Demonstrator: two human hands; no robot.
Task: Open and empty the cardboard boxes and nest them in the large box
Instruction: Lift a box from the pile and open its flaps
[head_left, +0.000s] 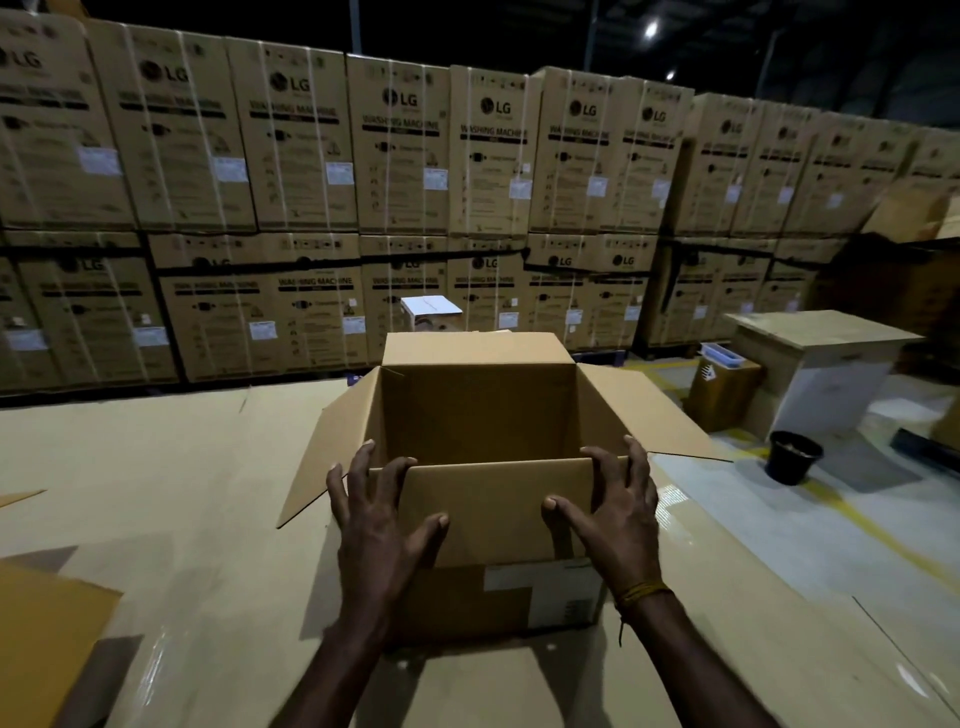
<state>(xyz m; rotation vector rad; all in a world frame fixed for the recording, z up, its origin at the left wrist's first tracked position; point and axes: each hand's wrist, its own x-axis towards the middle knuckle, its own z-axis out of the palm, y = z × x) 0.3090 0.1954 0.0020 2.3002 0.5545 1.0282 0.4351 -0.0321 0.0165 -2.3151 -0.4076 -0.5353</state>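
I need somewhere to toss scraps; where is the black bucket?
In the head view the round black bucket stands on the floor at the right, just beyond the open brown cardboard box's right flap, in front of the pale wooden cabinet.

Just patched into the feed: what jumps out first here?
An open cardboard box sits dead centre, flaps splayed, nothing visible inside. The left hand and right hand press its near flap down, fingers spread. Behind, a wall of washing machine cartons fills the background.

Flattened cardboard sheets (171, 467) cover the floor (810, 525); one open cardboard box (483, 597) stands on them, a black bucket (794, 457) on bare floor.
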